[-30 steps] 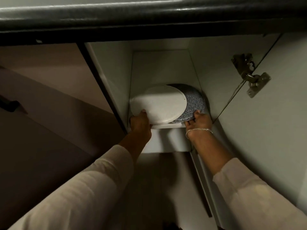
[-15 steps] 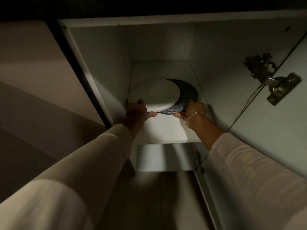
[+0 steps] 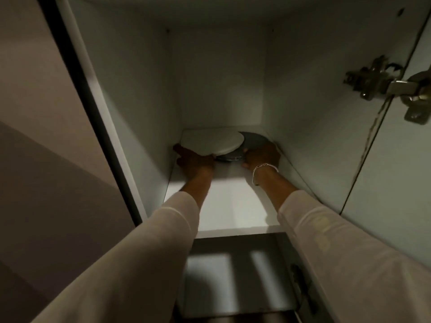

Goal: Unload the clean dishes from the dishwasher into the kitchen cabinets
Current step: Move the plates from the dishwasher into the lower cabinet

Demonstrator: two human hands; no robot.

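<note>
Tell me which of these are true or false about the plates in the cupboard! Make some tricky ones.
1. The white plate lies on top of the grey plate. True.
2. The left hand and the right hand are both at the plates. True.
3. The bracelet is on the left wrist. False: it is on the right wrist.
4. The cabinet door is shut. False: it stands open on the right, with its hinge showing.
5. The plates are at the front edge of the shelf. False: they are far in, near the back wall.
</note>
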